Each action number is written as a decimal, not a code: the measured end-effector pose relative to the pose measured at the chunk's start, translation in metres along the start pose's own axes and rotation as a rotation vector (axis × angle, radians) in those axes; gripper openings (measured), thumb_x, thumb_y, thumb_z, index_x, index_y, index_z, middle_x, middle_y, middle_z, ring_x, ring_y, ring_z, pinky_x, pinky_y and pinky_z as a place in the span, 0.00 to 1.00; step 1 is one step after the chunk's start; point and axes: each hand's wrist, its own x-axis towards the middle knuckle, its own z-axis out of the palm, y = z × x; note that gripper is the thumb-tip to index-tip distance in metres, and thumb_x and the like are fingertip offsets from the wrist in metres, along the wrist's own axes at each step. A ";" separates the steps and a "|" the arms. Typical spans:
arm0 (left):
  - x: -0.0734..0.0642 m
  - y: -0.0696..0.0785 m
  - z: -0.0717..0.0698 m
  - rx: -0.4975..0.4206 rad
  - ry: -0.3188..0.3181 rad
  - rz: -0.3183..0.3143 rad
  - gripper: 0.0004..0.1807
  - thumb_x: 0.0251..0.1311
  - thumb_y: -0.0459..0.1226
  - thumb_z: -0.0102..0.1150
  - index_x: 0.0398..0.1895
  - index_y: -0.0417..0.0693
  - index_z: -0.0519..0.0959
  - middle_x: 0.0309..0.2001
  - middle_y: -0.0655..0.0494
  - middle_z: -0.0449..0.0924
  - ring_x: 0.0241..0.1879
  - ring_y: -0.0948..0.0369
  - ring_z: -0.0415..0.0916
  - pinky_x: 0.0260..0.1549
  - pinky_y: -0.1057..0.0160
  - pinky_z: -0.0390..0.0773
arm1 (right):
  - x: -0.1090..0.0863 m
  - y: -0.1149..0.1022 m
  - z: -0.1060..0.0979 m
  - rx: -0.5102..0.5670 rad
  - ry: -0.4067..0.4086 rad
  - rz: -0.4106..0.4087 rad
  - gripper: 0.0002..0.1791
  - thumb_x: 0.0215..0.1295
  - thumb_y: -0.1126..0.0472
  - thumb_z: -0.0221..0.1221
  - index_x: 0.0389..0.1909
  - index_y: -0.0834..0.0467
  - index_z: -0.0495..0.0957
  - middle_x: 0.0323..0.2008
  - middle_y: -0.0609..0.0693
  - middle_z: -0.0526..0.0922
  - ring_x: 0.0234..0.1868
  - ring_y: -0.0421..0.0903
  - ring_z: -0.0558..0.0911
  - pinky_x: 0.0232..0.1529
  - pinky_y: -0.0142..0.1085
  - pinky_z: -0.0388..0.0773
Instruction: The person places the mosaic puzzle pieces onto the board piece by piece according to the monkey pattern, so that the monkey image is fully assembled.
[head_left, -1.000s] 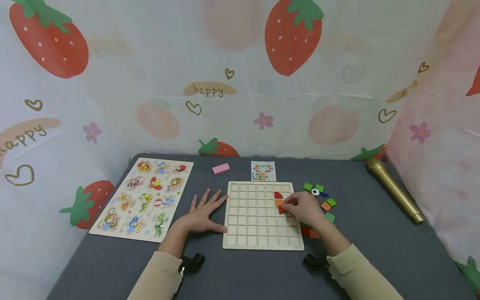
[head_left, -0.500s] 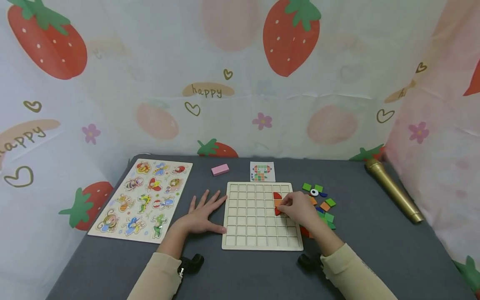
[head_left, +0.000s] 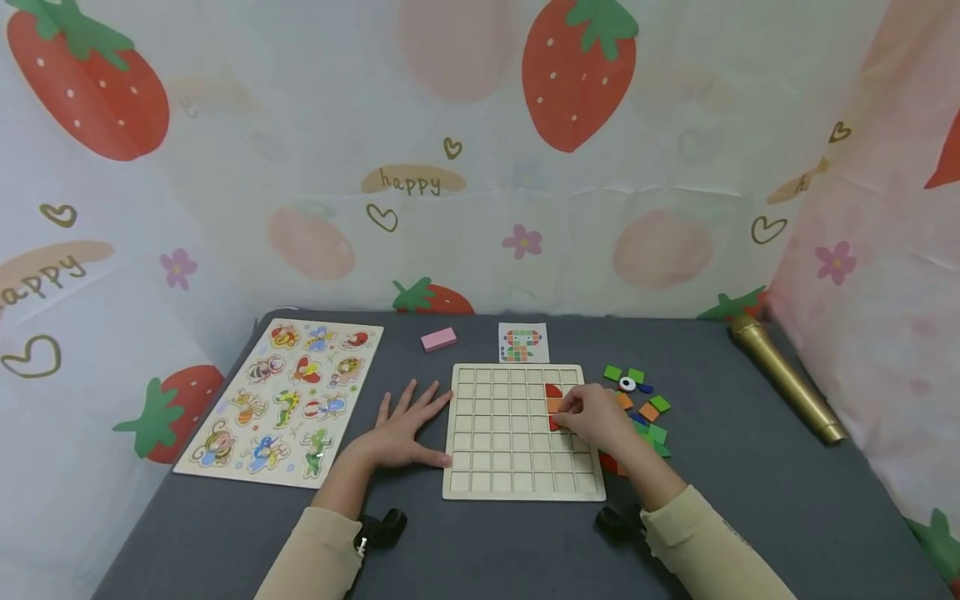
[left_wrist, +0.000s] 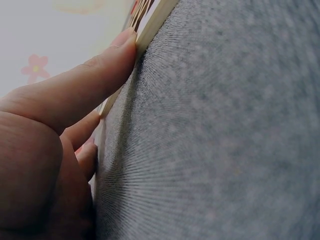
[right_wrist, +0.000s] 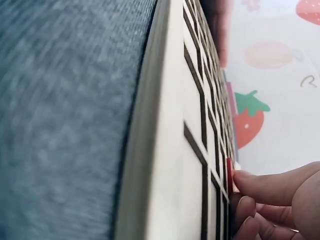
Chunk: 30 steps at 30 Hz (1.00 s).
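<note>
We rest the left hand (head_left: 396, 437), fingers spread and unclenched, against the left edge of the board (head_left: 480, 462), probably to steady it. Our right hand (head_left: 596, 417) pinches a red piece (head_left: 553, 422) toward the board's right edge, likely to seat it; the card (head_left: 523, 335) beyond the far edge seems placed for checking.

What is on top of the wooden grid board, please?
The wooden grid board carries an upper red piece, an orange piece below it, and a lower red piece touched by the right hand. Whatever lies beneath that hand cannot be seen.
</note>
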 end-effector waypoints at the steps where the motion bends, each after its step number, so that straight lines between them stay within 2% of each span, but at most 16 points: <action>1: 0.000 0.000 0.000 -0.002 0.001 0.002 0.59 0.48 0.65 0.71 0.82 0.66 0.50 0.83 0.56 0.39 0.81 0.47 0.21 0.72 0.34 0.20 | 0.000 0.001 -0.001 0.008 -0.004 -0.002 0.06 0.63 0.58 0.69 0.31 0.56 0.85 0.26 0.47 0.83 0.27 0.44 0.78 0.27 0.35 0.74; 8: 0.000 0.001 -0.001 -0.008 -0.007 -0.006 0.60 0.48 0.65 0.70 0.82 0.66 0.50 0.83 0.56 0.39 0.81 0.47 0.21 0.72 0.35 0.20 | -0.004 0.011 -0.020 0.055 0.020 -0.021 0.07 0.65 0.58 0.68 0.37 0.57 0.85 0.30 0.50 0.82 0.30 0.45 0.77 0.29 0.37 0.75; 14: -0.002 0.002 -0.001 -0.005 -0.005 -0.008 0.59 0.48 0.65 0.70 0.82 0.66 0.50 0.83 0.57 0.39 0.81 0.47 0.21 0.72 0.35 0.20 | -0.010 0.021 -0.040 0.028 0.036 -0.027 0.10 0.67 0.57 0.66 0.44 0.58 0.85 0.35 0.50 0.84 0.36 0.46 0.80 0.33 0.38 0.78; 17: -0.002 0.001 -0.001 -0.011 0.000 0.000 0.59 0.48 0.65 0.70 0.82 0.65 0.51 0.83 0.56 0.39 0.81 0.47 0.21 0.72 0.34 0.20 | -0.015 0.028 -0.047 0.021 0.014 -0.020 0.11 0.68 0.57 0.65 0.46 0.59 0.85 0.36 0.50 0.85 0.36 0.46 0.81 0.32 0.37 0.79; 23: -0.002 0.000 -0.002 -0.009 -0.003 -0.007 0.59 0.48 0.64 0.71 0.82 0.66 0.50 0.83 0.56 0.39 0.81 0.47 0.21 0.72 0.35 0.19 | -0.024 0.039 -0.046 -0.014 -0.012 -0.023 0.11 0.65 0.58 0.67 0.44 0.59 0.86 0.33 0.47 0.85 0.34 0.43 0.80 0.33 0.36 0.78; 30: -0.001 -0.001 -0.001 -0.010 -0.001 0.010 0.60 0.48 0.64 0.71 0.82 0.64 0.50 0.83 0.54 0.39 0.81 0.45 0.21 0.72 0.33 0.20 | -0.029 0.048 -0.040 -0.060 0.000 0.021 0.11 0.62 0.55 0.70 0.39 0.57 0.85 0.25 0.46 0.80 0.28 0.43 0.76 0.30 0.36 0.71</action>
